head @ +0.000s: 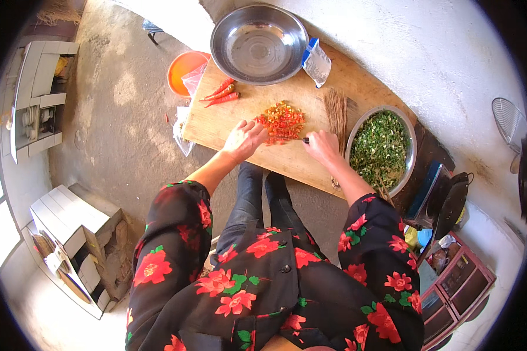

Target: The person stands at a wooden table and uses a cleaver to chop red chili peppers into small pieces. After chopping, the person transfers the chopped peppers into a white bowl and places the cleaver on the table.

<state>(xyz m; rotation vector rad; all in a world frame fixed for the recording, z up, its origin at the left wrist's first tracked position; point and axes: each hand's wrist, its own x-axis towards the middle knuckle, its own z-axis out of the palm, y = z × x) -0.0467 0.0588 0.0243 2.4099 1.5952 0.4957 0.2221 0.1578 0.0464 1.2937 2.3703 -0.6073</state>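
Note:
My right hand (324,147) grips the black handle (306,140) of a knife, whose thin blade is hard to make out against the chopped chillies. A pile of chopped red and orange chillies (283,120) lies on the wooden board (219,120). At the left edge of that pile is my left hand (246,138), back up and fingers bent; its fingertips are hidden, so I cannot tell whether it holds anything. Several whole red chillies (221,93) rest farther up the board, left of the pile.
A large steel basin (259,48) stands at the far end, beside a white and blue packet (317,63). Right of my hand are a straw whisk (336,112) and a metal bowl of chopped greens (380,151). An orange bucket (180,74) is left of the board; a white wall (404,48) runs along the right.

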